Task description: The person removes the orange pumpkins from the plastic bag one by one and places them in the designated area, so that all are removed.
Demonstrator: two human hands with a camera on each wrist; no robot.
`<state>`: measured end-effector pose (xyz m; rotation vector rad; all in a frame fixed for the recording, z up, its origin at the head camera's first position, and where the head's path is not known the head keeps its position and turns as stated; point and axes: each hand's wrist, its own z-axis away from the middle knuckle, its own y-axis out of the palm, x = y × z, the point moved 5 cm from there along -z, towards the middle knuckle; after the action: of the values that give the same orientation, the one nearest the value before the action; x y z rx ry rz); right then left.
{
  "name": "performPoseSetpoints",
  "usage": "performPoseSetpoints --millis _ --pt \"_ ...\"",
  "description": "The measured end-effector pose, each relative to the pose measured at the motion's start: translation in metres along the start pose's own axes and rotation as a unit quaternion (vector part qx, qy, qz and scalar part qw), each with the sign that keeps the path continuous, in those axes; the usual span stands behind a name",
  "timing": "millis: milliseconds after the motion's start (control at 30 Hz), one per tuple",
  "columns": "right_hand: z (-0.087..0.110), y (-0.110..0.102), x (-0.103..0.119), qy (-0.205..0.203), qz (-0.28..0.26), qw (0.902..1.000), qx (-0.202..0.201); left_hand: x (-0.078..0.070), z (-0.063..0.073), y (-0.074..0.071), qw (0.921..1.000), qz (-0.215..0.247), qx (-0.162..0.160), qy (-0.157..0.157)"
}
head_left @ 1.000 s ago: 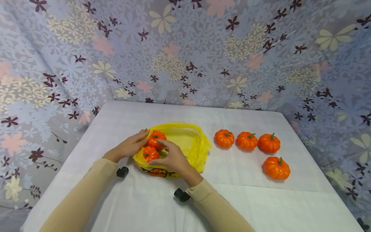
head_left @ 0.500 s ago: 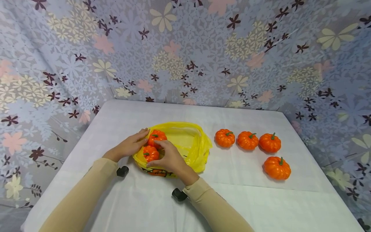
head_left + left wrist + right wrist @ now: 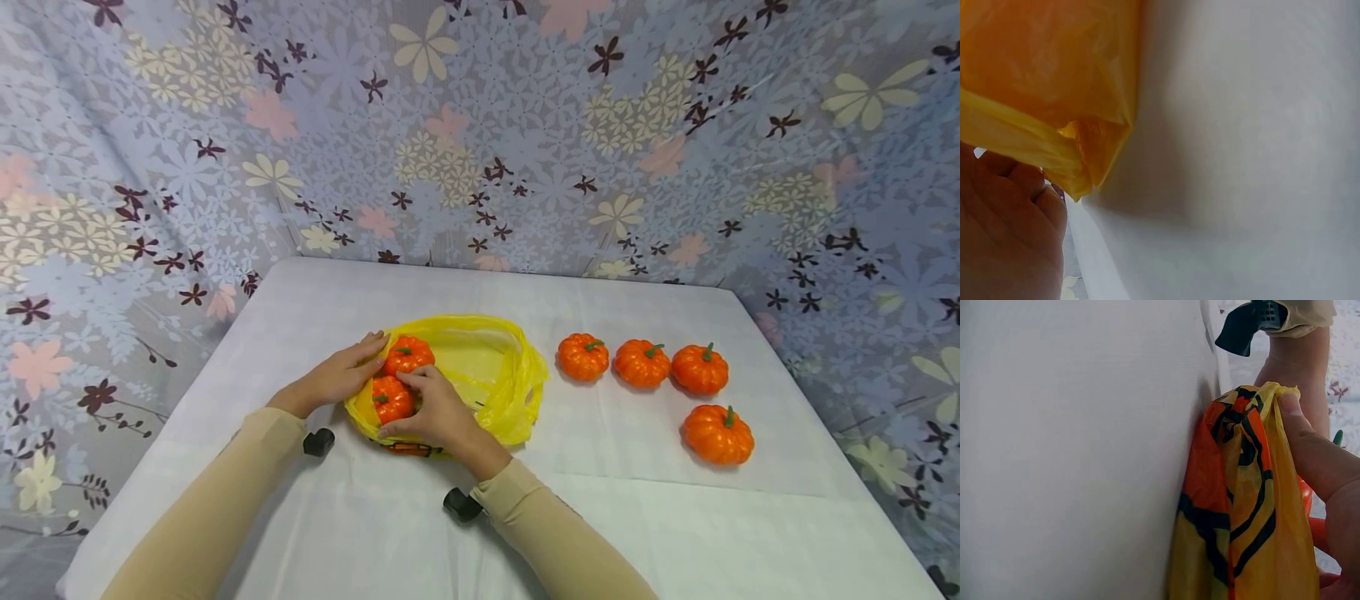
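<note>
Floral cloth (image 3: 480, 125) backs one white table (image 3: 637, 533). One yellow bag (image 3: 522, 392) holds two visible pumpkins (image 3: 408, 352); four loose pumpkins (image 3: 582, 358) sit to its right. Left hand (image 3: 337, 379): fingers extended along the bag's left rim. Right hand (image 3: 442, 414): grip curled around the nearer bagged pumpkin (image 3: 392, 400), thumb outside the bag.

Free tabletop (image 3: 611, 433) between yellow bag (image 3: 517, 412) and frontmost pumpkin (image 3: 717, 437)

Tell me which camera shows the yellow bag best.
The head view: the yellow bag shows almost whole, mouth open, two orange pumpkins inside, though the right hand covers part. The left wrist view shows just one part close up; the right wrist view, a printed wall.
</note>
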<state>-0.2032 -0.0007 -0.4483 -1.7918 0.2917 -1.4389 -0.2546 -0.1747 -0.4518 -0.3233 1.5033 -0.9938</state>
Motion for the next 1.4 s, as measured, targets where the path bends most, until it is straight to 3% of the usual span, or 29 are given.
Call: performPoseSetpoints --millis 267,533,933,1400 --pt "0.002 -0.001 -0.001 -0.006 0.006 1.0000 -0.003 0.003 -0.001 0.002 1.0000 -0.006 0.006 -0.003" --pt "0.007 -0.009 -0.001 -0.022 -0.005 0.9987 -0.045 0.004 -0.001 0.002 0.9999 -0.008 0.005 -0.007" --pt "0.017 -0.034 -0.005 -0.028 -0.115 0.9904 -0.071 0.003 -0.001 0.002 0.9999 -0.013 -0.002 0.004" --pt "0.034 -0.070 -0.023 -0.012 -0.159 0.9794 -0.123 0.002 0.001 0.003 0.9999 -0.010 -0.006 0.000"
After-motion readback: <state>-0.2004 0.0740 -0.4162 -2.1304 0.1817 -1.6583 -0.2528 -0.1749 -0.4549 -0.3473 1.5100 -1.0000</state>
